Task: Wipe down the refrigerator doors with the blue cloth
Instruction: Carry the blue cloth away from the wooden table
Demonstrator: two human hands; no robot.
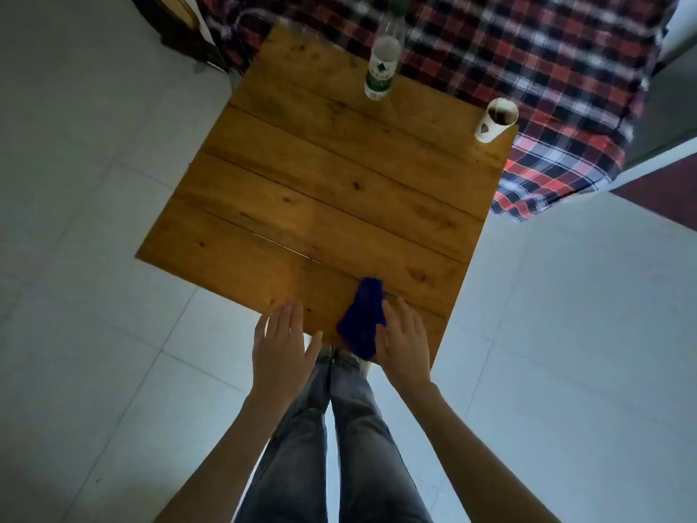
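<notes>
Blue cloth [362, 318] sits bunched at the wooden worktop's [301, 183] near edge. Looks soft and light, so I'd pinch the raised fold. Both hands are flat-fingered: right hand [403, 343] against its side, left hand [281, 341] holding nothing.

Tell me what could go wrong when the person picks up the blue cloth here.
1. The blue cloth lies at the near edge of the wooden table, beside the open right hand; a loose grab may drop it on the floor.
2. The paper cup stands at the far corner; a bumped table may tip it.
</notes>
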